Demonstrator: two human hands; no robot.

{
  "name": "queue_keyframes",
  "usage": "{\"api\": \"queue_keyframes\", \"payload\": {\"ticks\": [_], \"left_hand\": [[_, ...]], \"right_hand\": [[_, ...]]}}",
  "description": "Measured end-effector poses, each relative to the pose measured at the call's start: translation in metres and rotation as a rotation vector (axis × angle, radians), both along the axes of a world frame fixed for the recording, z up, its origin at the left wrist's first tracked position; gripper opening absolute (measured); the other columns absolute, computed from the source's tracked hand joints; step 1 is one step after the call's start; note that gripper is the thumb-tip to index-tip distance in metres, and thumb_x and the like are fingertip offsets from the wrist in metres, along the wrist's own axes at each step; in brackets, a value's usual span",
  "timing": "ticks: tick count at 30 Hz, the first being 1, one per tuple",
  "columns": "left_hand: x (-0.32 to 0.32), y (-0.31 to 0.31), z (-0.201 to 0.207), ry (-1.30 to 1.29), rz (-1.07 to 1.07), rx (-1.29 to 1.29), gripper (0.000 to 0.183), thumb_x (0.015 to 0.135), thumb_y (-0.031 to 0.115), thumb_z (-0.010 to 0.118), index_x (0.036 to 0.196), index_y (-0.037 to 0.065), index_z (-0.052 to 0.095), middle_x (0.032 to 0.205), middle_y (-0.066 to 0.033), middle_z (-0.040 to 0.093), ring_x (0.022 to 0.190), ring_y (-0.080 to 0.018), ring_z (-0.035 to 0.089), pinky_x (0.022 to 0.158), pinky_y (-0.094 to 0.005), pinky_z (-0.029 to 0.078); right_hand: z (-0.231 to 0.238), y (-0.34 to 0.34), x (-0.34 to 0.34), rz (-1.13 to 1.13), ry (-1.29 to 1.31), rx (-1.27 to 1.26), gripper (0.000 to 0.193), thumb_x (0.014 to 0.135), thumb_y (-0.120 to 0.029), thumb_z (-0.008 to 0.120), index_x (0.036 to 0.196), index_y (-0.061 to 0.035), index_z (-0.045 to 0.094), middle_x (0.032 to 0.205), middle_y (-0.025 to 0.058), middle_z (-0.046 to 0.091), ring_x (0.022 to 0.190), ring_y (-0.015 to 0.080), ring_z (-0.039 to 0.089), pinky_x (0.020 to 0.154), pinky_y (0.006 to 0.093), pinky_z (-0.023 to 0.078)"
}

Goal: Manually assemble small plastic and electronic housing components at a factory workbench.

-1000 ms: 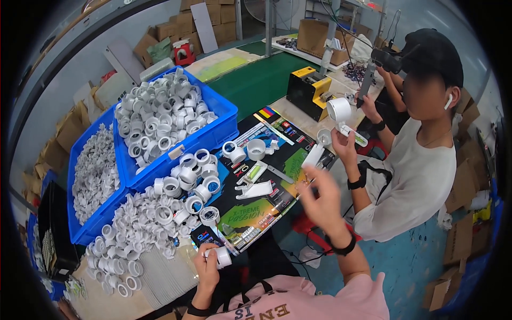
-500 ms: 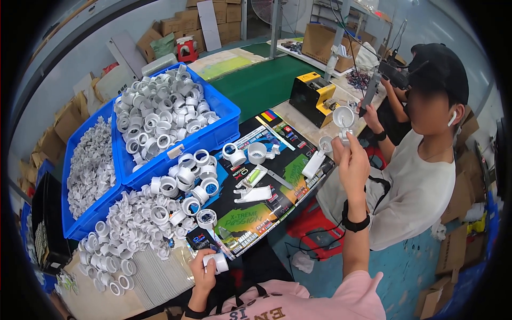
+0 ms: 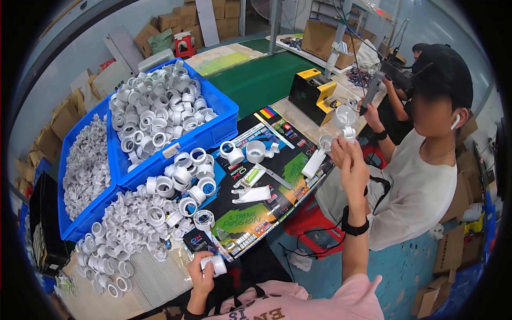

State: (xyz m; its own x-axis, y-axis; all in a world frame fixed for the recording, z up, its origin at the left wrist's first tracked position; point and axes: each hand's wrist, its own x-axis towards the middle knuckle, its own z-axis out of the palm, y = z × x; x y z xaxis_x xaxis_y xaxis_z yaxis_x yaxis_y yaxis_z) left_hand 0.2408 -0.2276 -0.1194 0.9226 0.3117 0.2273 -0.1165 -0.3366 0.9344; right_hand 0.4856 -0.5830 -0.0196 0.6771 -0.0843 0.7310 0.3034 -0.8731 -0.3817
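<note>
A likely light, stiff ring (image 3: 218, 265) is being gripped by the left hand (image 3: 200, 272); a cup (image 3: 345, 114) is being pinched by the right hand (image 3: 353, 166), its neck seeming safest.

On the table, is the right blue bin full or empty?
Mostly full: white rings heap high in the right blue bin, though some inner wall shows.

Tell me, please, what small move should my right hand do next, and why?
Probably your right hand should secure its grip on the white cup before drawing it back. Its fingers are at the cup's lower end, but overlap hides how firmly they hold. Your left hand is holding a white ring, so it seems unready to help.
</note>
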Motion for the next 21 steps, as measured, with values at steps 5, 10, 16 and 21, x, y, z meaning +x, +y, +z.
{"api": "queue_keyframes", "payload": {"ticks": [5, 10, 16, 21], "left_hand": [[0.0, 0.0, -0.002, -0.002, 0.011, -0.013, 0.033, 0.085, 0.031, 0.054, 0.091, -0.001, 0.059, 0.071, -0.0083, 0.058, 0.06, -0.0144, 0.053, 0.055, -0.0282, 0.039], [0.004, -0.003, 0.003, 0.004, 0.025, 0.006, 0.034, 0.084, 0.031, 0.054, 0.09, -0.002, 0.06, 0.07, -0.0101, 0.058, 0.061, -0.0174, 0.056, 0.056, -0.0292, 0.042], [0.005, -0.001, 0.002, -0.003, 0.049, 0.066, 0.038, 0.082, 0.033, 0.054, 0.087, -0.004, 0.06, 0.071, -0.0131, 0.059, 0.059, -0.021, 0.057, 0.055, -0.0304, 0.043], [0.008, 0.001, -0.001, -0.015, 0.008, 0.083, 0.04, 0.082, 0.036, 0.053, 0.086, -0.004, 0.06, 0.07, -0.0139, 0.06, 0.057, -0.0222, 0.057, 0.054, -0.0309, 0.044]], "right_hand": [[0.003, 0.011, -0.002, 0.142, 0.029, 0.03, 0.03, 0.089, -0.007, 0.048, 0.117, -0.0022, 0.058, 0.099, 0.0184, 0.065, 0.089, 0.0334, 0.065, 0.075, 0.0368, 0.049], [-0.001, 0.025, 0.003, 0.127, 0.149, 0.012, 0.03, 0.084, -0.001, 0.048, 0.11, 0.0087, 0.058, 0.115, 0.0184, 0.058, 0.106, 0.0302, 0.057, 0.1, 0.0399, 0.037], [-0.028, 0.023, 0.032, 0.033, 0.221, 0.19, 0.035, 0.084, -0.002, 0.048, 0.116, 0.0105, 0.053, 0.1, 0.0201, 0.06, 0.074, 0.019, 0.063, 0.062, 0.0287, 0.049], [-0.068, -0.001, 0.053, -0.024, 0.36, -0.018, 0.036, 0.087, -0.005, 0.047, 0.121, 0.0045, 0.054, 0.078, 0.0226, 0.062, 0.059, 0.0227, 0.061, 0.059, 0.0344, 0.049]]}}
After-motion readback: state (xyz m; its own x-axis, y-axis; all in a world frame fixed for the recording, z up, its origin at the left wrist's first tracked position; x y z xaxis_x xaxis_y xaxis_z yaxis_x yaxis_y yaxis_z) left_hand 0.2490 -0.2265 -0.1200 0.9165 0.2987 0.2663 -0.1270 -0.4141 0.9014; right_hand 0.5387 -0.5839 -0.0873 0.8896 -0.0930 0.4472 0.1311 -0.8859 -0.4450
